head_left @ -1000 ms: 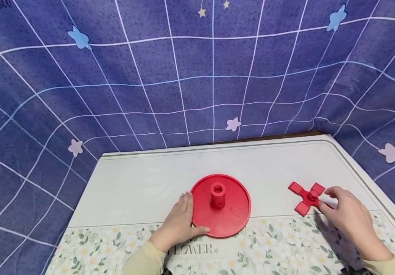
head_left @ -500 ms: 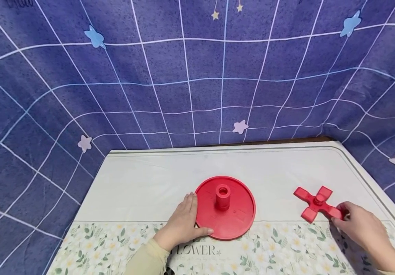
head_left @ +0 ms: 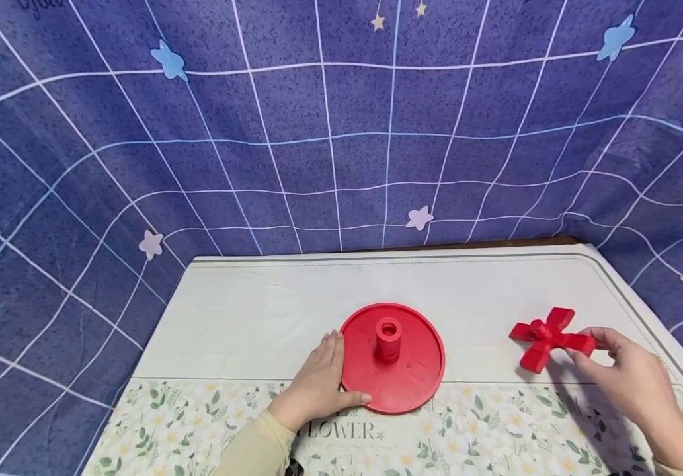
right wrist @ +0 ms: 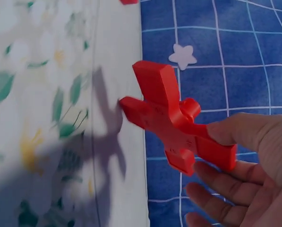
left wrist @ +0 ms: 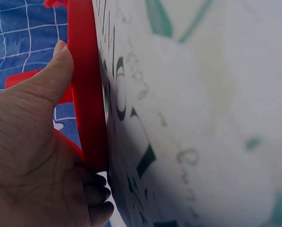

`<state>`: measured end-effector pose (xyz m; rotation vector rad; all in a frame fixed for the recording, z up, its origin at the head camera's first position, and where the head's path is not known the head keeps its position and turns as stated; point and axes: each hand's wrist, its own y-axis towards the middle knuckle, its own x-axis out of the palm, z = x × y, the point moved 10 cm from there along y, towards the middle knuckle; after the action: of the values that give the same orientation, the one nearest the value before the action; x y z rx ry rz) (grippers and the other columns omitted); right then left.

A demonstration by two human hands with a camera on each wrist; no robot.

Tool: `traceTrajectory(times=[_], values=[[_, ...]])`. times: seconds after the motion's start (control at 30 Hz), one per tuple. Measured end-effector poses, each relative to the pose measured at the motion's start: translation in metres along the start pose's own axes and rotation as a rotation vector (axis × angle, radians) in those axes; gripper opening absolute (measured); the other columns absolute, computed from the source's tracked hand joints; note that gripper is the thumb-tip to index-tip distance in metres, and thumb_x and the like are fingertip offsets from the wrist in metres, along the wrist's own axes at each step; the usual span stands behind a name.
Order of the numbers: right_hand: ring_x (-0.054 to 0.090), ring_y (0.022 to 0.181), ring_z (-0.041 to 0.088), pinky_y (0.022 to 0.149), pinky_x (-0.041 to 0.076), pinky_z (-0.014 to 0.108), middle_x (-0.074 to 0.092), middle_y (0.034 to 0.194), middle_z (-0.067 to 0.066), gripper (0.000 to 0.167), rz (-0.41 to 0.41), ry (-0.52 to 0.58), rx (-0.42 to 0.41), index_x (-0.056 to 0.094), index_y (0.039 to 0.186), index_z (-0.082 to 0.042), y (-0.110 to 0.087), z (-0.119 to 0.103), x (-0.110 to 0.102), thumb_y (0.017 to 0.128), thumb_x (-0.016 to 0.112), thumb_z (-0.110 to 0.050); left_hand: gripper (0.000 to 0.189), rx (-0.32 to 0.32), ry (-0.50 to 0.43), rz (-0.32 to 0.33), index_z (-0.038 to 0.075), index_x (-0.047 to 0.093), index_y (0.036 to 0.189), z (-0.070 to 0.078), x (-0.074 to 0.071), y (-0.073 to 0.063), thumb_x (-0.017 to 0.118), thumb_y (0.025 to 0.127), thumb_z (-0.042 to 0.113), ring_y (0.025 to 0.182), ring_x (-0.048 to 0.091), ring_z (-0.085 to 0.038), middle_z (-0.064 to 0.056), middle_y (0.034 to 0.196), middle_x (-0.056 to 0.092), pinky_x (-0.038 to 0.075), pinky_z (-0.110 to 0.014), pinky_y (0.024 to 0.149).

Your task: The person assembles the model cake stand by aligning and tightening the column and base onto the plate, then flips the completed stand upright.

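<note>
A red round base (head_left: 409, 377) with an upright hollow post (head_left: 388, 340) stands on the table, mid-front in the head view. My left hand (head_left: 315, 387) lies along its left side, fingers straight against the rim and thumb on the front edge. In the left wrist view, the thumb (left wrist: 58, 71) touches the rim. To the right, a red four-armed cross (head_left: 549, 337) with a short central peg is tilted above the table. My right hand (head_left: 633, 373) pinches the end of one arm between thumb and fingers. The cross's underside (right wrist: 171, 127) shows in the right wrist view.
A white cloth (head_left: 270, 317) covers the table, with a flower-printed part (head_left: 198, 423) nearest the person. Behind and at both sides hangs a blue curtain (head_left: 293, 165) with a white grid and stars. The two red pieces stand well apart.
My right hand has taken hold of an arm of the cross, which has gone from lying flat to raised and tilted. My left hand stays at the round base. The head view has shifted slightly.
</note>
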<state>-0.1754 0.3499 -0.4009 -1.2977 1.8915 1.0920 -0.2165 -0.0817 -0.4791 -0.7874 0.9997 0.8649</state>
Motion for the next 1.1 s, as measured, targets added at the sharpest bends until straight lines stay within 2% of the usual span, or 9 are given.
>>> traceTrajectory(times=[0.07, 0.2, 0.3, 0.33, 0.57, 0.67, 0.9, 1.0, 1.1], values=[[0.061, 0.077, 0.005, 0.062, 0.039, 0.03, 0.071, 0.09, 0.018, 0.033, 0.03, 0.057, -0.031, 0.066, 0.104, -0.001, 0.002, -0.007, -0.002, 0.077, 0.081, -0.016, 0.116, -0.001, -0.003, -0.001, -0.009, 0.015, 0.151, 0.0, 0.0, 0.0, 0.065, 0.08, 0.067, 0.146, 0.013, -0.04, -0.026, 0.158, 0.015, 0.022, -0.049, 0.116], [0.046, 0.079, -0.026, 0.067, 0.038, 0.01, 0.07, 0.089, -0.012, 0.034, 0.087, 0.222, -0.088, 0.067, 0.107, -0.003, 0.006, -0.022, -0.004, 0.078, 0.082, -0.01, 0.117, -0.007, -0.004, -0.004, -0.009, 0.014, 0.152, -0.001, 0.001, 0.001, 0.064, 0.08, 0.068, 0.147, 0.012, -0.039, -0.026, 0.158, 0.014, 0.022, -0.049, 0.116], [0.049, 0.085, -0.024, 0.074, 0.037, 0.001, 0.059, 0.092, -0.032, 0.034, 0.124, 0.336, -0.145, 0.067, 0.108, -0.002, 0.007, -0.038, -0.003, 0.078, 0.081, -0.004, 0.117, -0.012, -0.004, -0.008, -0.008, 0.013, 0.152, -0.002, 0.002, 0.002, 0.063, 0.08, 0.069, 0.147, 0.011, -0.038, -0.025, 0.159, 0.013, 0.021, -0.049, 0.116], [0.05, 0.086, -0.022, 0.075, 0.038, 0.001, 0.058, 0.093, -0.033, 0.034, 0.13, 0.36, -0.163, 0.067, 0.109, -0.002, 0.007, -0.043, -0.002, 0.078, 0.08, -0.002, 0.117, -0.012, -0.004, -0.008, -0.008, 0.013, 0.152, -0.002, 0.002, 0.002, 0.063, 0.08, 0.069, 0.147, 0.011, -0.038, -0.025, 0.159, 0.013, 0.022, -0.049, 0.116], [0.058, 0.091, -0.012, 0.079, 0.043, 0.004, 0.066, 0.098, -0.02, 0.045, 0.115, 0.489, -0.237, 0.065, 0.122, -0.001, 0.012, -0.078, 0.008, 0.079, 0.076, 0.006, 0.117, -0.01, -0.018, -0.007, -0.009, 0.014, 0.152, -0.001, 0.001, 0.0, 0.064, 0.08, 0.068, 0.147, 0.01, -0.039, -0.026, 0.158, 0.013, 0.022, -0.049, 0.116], [0.06, 0.092, -0.009, 0.081, 0.044, 0.005, 0.067, 0.1, -0.013, 0.049, 0.113, 0.507, -0.289, 0.064, 0.126, -0.002, 0.014, -0.095, 0.012, 0.079, 0.075, 0.009, 0.117, -0.008, -0.017, -0.006, -0.009, 0.014, 0.152, -0.001, 0.001, 0.0, 0.064, 0.08, 0.068, 0.147, 0.01, -0.039, -0.026, 0.158, 0.013, 0.022, -0.049, 0.116], [0.063, 0.091, -0.002, 0.082, 0.047, 0.01, 0.067, 0.1, 0.008, 0.053, 0.109, 0.61, -0.46, 0.064, 0.125, 0.002, 0.019, -0.142, 0.019, 0.075, 0.072, 0.018, 0.117, -0.009, -0.011, -0.003, -0.009, 0.014, 0.152, -0.001, 0.001, 0.0, 0.064, 0.08, 0.069, 0.147, 0.011, -0.039, -0.026, 0.158, 0.013, 0.022, -0.05, 0.116], [0.064, 0.091, 0.0, 0.083, 0.048, 0.012, 0.068, 0.101, 0.01, 0.053, 0.101, 0.632, -0.534, 0.065, 0.123, 0.003, 0.02, -0.167, 0.023, 0.073, 0.074, 0.019, 0.117, -0.015, -0.018, -0.008, -0.008, 0.013, 0.152, -0.002, 0.001, 0.0, 0.064, 0.079, 0.069, 0.147, 0.011, -0.038, -0.025, 0.159, 0.013, 0.022, -0.05, 0.116], [0.065, 0.092, 0.003, 0.086, 0.047, 0.013, 0.068, 0.105, 0.007, 0.052, 0.08, 0.614, -0.586, 0.066, 0.123, 0.0, 0.019, -0.192, 0.03, 0.073, 0.076, 0.014, 0.117, -0.018, -0.037, -0.01, -0.008, 0.013, 0.152, -0.001, 0.001, 0.0, 0.065, 0.079, 0.068, 0.147, 0.011, -0.038, -0.025, 0.159, 0.013, 0.022, -0.051, 0.116]])
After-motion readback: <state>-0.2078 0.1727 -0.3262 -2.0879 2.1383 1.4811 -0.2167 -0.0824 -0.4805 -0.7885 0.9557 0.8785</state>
